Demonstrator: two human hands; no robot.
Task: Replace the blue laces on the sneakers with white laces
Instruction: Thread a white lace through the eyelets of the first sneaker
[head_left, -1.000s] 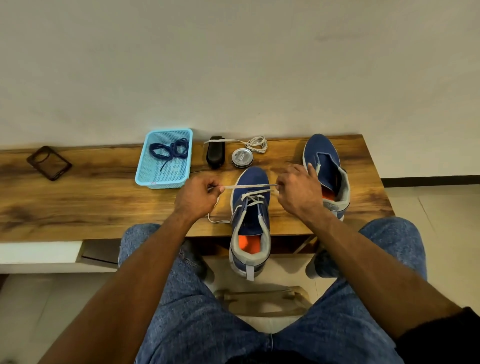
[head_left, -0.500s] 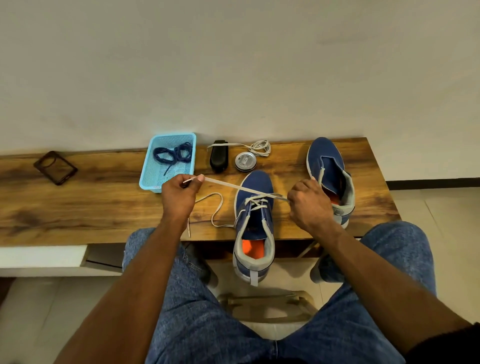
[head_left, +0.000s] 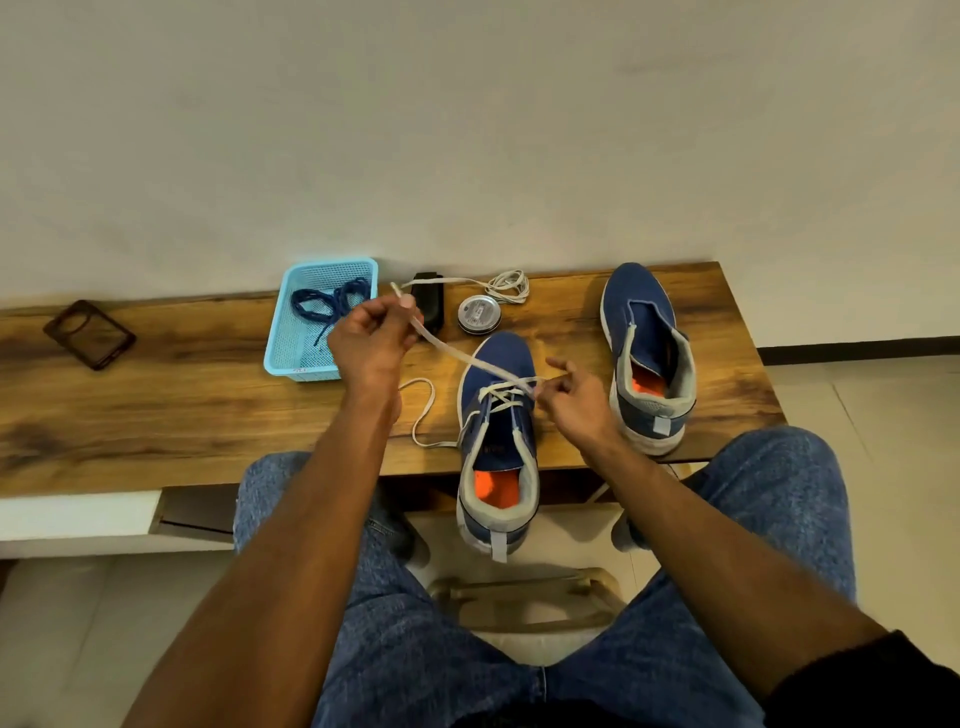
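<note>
A blue sneaker (head_left: 496, 452) with an orange insole hangs over the table's front edge, toe away from me. A white lace (head_left: 457, 358) is threaded through its front eyelets. My left hand (head_left: 371, 340) pinches one end of this lace and holds it up and to the left, taut. My right hand (head_left: 574, 397) rests beside the shoe's right eyelets with its fingers loosely spread; whether it pinches the lace I cannot tell. The lace's other end loops on the table (head_left: 423, 415). A second blue sneaker (head_left: 647, 353) without laces stands to the right. A spare white lace (head_left: 506, 286) lies coiled at the back.
A light blue basket (head_left: 291, 343) holds the blue laces (head_left: 327, 304). A black object (head_left: 430, 306) and a round tin (head_left: 479, 314) sit behind the near sneaker. A dark phone case (head_left: 88, 333) lies far left on the wooden table (head_left: 156, 410). A stool is between my knees.
My left hand has drawn the lace end up and leftward, away from the shoe, pulling it through. My right hand has loosened from a fist to spread fingers beside the eyelets.
</note>
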